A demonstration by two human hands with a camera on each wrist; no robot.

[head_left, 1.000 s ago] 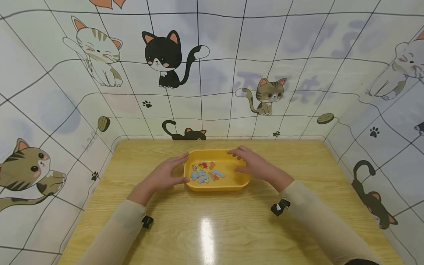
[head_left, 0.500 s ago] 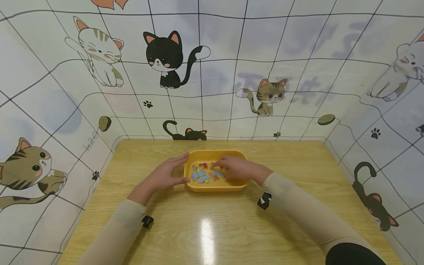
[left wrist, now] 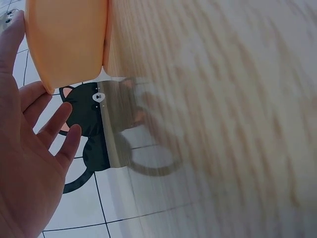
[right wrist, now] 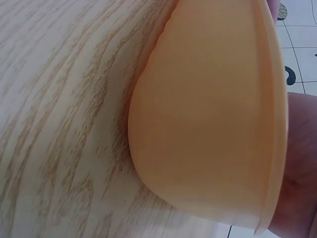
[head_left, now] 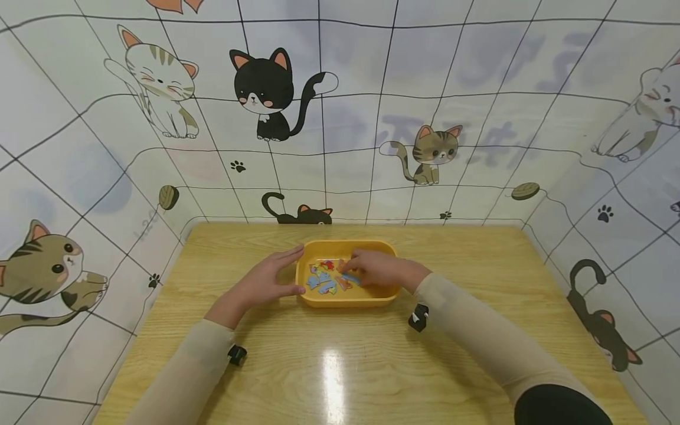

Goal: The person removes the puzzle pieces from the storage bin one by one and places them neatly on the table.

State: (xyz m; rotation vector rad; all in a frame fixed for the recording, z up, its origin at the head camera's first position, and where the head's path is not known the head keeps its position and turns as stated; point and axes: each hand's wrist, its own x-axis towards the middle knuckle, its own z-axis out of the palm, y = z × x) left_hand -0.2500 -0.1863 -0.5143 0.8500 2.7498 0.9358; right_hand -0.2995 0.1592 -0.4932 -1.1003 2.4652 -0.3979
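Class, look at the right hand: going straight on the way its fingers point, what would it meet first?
Probably the small orange piece right by the right hand, inside the yellow tray. Depth is unclear, so they may be touching now.

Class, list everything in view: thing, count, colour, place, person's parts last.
Walls: three, white gridded, background
Cat pictures: several, black, brown, white, on walls
Paw prints: several, black, on walls
Striped rounds: two, brown, on walls
Table: one, wood-coloured, foreground
Tray: one, yellow, on table
Small pieces: several, multicoloured, inside tray
Sleeves: two, beige, over table
Wrist cameras: two, black, at sleeve ends
Left hand: one, bare, touching tray's left end
Right hand: one, bare, inside tray
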